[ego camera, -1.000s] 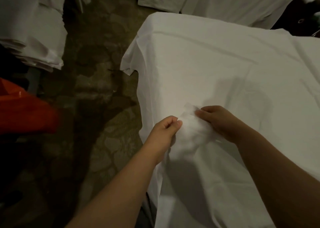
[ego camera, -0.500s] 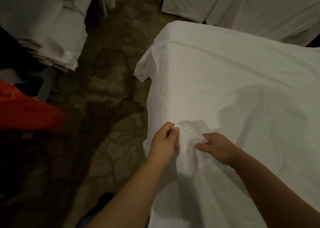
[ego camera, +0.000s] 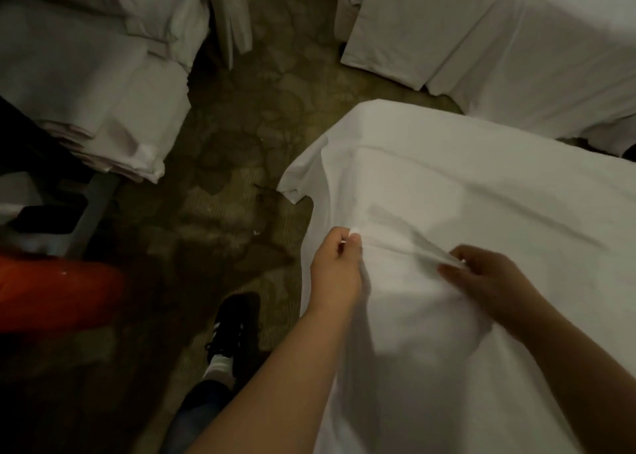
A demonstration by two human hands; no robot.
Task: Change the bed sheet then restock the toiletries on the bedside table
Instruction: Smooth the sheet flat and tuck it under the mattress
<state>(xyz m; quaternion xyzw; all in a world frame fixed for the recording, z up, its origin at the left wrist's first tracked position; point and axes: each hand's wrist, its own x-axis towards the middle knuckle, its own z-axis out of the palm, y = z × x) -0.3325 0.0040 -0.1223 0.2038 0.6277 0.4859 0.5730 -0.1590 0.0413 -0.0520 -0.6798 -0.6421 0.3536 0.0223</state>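
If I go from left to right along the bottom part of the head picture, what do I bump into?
Orange thing → black shoe → left hand pinching the white sheet → right hand pinching it too.

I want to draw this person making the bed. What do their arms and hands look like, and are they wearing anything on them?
Both arms are bare, with no sleeves showing. The left hand and right hand wear no gloves, and I can see no rings, watch or bracelet. Further down, a black shoe with white stripes and a white sock shows.

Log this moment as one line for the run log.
step: spreading bed sheet | left hand: pinching sheet fold | right hand: pinching same fold | sheet corner hangs loose over carpet | toiletries: not in view
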